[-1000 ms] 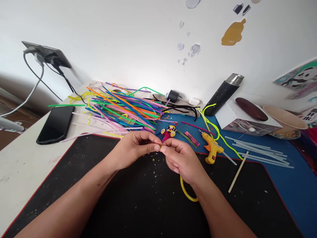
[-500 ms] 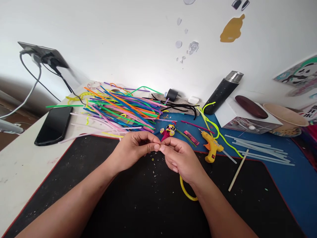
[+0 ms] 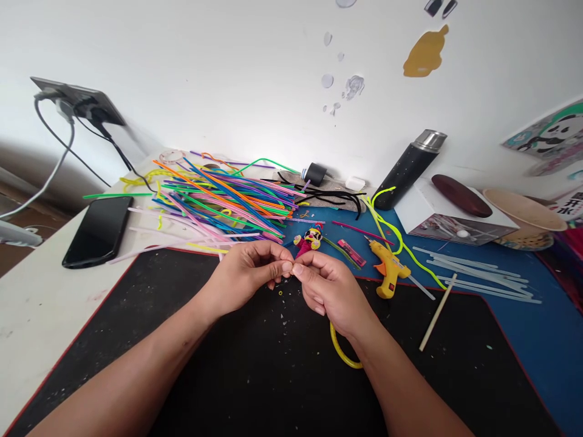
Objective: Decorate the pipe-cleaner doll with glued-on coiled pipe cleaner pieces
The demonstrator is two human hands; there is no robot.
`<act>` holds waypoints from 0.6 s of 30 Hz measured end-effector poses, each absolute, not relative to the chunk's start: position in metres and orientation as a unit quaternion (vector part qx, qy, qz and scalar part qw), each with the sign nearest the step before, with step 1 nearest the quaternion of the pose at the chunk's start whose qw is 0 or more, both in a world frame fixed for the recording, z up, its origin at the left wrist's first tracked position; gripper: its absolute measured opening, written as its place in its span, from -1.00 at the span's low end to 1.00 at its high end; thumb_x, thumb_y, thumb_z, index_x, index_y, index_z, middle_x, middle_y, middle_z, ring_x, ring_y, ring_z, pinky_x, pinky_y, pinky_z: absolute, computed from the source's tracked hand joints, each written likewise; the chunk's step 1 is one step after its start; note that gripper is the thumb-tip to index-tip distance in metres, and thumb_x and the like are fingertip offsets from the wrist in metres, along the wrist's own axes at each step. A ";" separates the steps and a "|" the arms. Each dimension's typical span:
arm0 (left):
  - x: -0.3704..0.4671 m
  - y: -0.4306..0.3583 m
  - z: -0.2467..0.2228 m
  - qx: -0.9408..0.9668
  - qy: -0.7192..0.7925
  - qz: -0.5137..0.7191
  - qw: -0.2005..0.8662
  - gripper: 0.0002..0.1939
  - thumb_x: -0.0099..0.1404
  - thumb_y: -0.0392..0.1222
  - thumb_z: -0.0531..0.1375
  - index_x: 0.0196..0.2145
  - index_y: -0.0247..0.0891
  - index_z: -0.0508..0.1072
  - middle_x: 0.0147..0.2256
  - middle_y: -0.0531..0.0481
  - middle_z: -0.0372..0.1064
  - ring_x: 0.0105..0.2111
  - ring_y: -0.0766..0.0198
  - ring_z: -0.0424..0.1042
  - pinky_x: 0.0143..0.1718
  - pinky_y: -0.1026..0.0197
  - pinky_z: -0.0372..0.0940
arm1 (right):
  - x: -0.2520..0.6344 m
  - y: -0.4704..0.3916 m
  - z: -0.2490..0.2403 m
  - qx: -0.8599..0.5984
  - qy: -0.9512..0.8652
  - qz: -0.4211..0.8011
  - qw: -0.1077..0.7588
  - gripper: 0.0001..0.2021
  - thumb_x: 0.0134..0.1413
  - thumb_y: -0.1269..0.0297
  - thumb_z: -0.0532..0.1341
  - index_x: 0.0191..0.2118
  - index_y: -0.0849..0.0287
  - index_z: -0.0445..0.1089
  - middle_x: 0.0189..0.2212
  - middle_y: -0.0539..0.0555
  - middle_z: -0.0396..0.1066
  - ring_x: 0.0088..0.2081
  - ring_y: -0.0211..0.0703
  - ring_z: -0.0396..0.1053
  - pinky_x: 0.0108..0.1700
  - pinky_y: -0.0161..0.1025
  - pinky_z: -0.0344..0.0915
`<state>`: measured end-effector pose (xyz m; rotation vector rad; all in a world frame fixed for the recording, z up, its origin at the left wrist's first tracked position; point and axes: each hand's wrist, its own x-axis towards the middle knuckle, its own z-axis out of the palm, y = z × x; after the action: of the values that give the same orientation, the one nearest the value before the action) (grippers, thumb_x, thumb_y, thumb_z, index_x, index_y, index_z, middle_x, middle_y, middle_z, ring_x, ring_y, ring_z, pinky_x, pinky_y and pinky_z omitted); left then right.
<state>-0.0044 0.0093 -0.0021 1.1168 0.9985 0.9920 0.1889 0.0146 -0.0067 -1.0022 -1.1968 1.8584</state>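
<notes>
Pinching is done by both hands above the black mat (image 3: 291, 388), near the middle of its far edge: thumb and forefinger of the left hand (image 3: 248, 270) are brought tip to tip with those of the right hand (image 3: 334, 290). A yellow piece, visible between the fingertips (image 3: 286, 267) a second ago, is now covered; it is presumably held there, though this cannot be confirmed. The pose is otherwise barely altered, so the close fingerwork seems unfinished. A tiny yellow ring (image 3: 280, 293) is left on the mat below, and a yellow loop (image 3: 340, 354) is partly hidden by the right forearm. At the far edge a small figure (image 3: 311, 237) is seen; rightward, the glue gun (image 3: 387, 267) is laid across that edge.
</notes>
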 end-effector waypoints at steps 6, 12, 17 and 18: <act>-0.003 0.009 -0.004 0.453 0.420 0.448 0.646 -0.64 0.14 0.04 0.54 -0.33 -0.31 0.63 -0.45 0.04 0.46 -0.49 0.37 0.35 -0.45 0.32 0.31 | 0.190 0.013 -0.007 -0.376 -0.463 0.722 0.351 -0.68 0.25 -0.01 0.39 -0.26 0.16 0.44 -0.72 -0.24 0.09 -0.71 -0.43 -0.03 -0.65 -0.42 -0.01; 0.002 0.009 -0.004 0.378 0.389 0.475 0.693 -0.61 0.02 -0.01 0.61 -0.36 -0.33 0.64 -0.49 0.05 0.46 -0.53 0.39 0.34 -0.53 0.35 0.26 | 0.190 0.013 -0.005 -0.365 -0.468 0.721 0.359 -0.68 0.26 0.00 0.39 -0.26 0.16 0.44 -0.69 -0.20 0.16 -0.69 -0.42 0.01 -0.63 -0.41 0.01; 0.004 0.008 -0.005 0.330 0.374 0.481 0.722 -0.62 0.00 -0.05 0.62 -0.39 -0.34 0.63 -0.54 0.06 0.43 -0.55 0.40 0.33 -0.55 0.37 0.24 | 0.190 0.013 -0.002 -0.380 -0.488 0.699 0.358 -0.66 0.25 -0.03 0.38 -0.26 0.15 0.42 -0.67 -0.19 0.20 -0.68 -0.40 0.05 -0.64 -0.41 0.03; 0.004 0.008 -0.005 0.324 0.372 0.478 0.727 -0.63 0.01 -0.05 0.62 -0.39 -0.34 0.63 -0.54 0.05 0.43 -0.55 0.41 0.33 -0.56 0.37 0.23 | 0.190 0.013 -0.001 -0.382 -0.495 0.693 0.359 -0.66 0.25 -0.04 0.38 -0.26 0.15 0.42 -0.67 -0.19 0.20 -0.68 -0.40 0.06 -0.64 -0.41 0.03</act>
<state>0.0041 0.0084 -0.0054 0.7144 0.8195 1.0546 0.1898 0.0134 -0.0011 -0.9867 -1.2777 1.7869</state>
